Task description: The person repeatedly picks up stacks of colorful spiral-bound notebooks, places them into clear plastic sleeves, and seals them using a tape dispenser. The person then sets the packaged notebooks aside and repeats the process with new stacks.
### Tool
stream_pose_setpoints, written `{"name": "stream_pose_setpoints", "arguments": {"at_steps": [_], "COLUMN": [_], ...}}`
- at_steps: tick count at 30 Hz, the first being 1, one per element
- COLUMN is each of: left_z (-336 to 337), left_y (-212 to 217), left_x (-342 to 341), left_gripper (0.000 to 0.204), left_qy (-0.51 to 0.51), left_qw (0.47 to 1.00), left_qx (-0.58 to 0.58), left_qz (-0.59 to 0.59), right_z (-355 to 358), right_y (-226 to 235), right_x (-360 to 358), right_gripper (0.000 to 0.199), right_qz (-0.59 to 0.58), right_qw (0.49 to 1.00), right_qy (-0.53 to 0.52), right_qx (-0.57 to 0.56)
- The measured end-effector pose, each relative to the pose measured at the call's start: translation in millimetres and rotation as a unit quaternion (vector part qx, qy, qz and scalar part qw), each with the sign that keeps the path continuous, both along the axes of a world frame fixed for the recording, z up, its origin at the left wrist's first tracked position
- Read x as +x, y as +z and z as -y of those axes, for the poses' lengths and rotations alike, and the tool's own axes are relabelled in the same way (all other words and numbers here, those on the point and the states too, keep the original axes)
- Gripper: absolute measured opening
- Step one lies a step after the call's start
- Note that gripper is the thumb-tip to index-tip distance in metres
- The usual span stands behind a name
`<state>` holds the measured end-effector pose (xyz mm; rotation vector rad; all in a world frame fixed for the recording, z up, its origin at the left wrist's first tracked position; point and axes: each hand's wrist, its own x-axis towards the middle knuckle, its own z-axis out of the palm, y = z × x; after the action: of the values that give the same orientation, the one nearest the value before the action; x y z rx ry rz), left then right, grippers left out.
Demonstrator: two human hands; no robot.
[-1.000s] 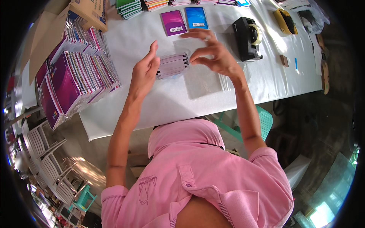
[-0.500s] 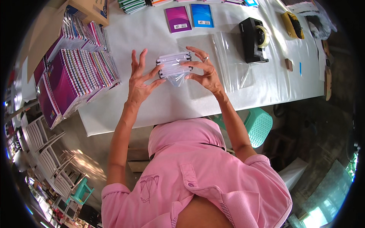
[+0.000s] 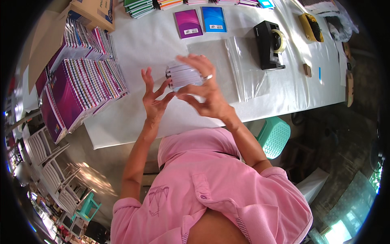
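Note:
A small stack of notebooks (image 3: 185,76) in clear plastic stands edge-up on the table in front of me, its pale page edges showing. At its left end, my left hand (image 3: 155,99) grips the near corner between thumb and forefinger, the other fingers raised. My right hand (image 3: 206,87), ring on one finger, arches over the right end and is slightly blurred. Its thumb and forefinger come together at the near left corner, beside my left thumb; what lies between them is hidden. Its other fingers stretch over the far side of the stack.
Clear plastic bags (image 3: 248,69) lie right of the stack, beside a black tape dispenser (image 3: 266,49). Beyond are a purple notebook (image 3: 188,23) and a blue notebook (image 3: 214,19). Piled spiral notebooks (image 3: 67,87) crowd the left side near a cardboard box (image 3: 93,14). A green stool (image 3: 274,137) stands below the table's edge.
My right hand has moved left across the stack, its thumb and forefinger now near my left thumb. My left hand has shifted slightly down and stays at the left end.

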<state>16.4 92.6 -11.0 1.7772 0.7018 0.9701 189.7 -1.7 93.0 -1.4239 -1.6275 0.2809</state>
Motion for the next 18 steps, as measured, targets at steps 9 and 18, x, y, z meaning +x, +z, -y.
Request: {"name": "stream_pose_setpoints", "arguments": {"at_steps": [9, 18], "left_z": [-42, -54], "left_y": [40, 60], "left_x": [10, 21], "left_gripper": [0.050, 0.030], "left_qy": [-0.113, -0.140], "left_qw": [0.943, 0.918], "left_qx": [0.267, 0.308], "left_qz": [-0.162, -0.209], "right_z": [15, -3], "right_y": [-70, -64], "right_x": [57, 39], "right_gripper": [0.040, 0.022], "right_qz": [-0.137, -0.189], "right_qw": [0.987, 0.978], "right_qy": [-0.028, -0.050], "right_qx": [-0.082, -0.076]}}
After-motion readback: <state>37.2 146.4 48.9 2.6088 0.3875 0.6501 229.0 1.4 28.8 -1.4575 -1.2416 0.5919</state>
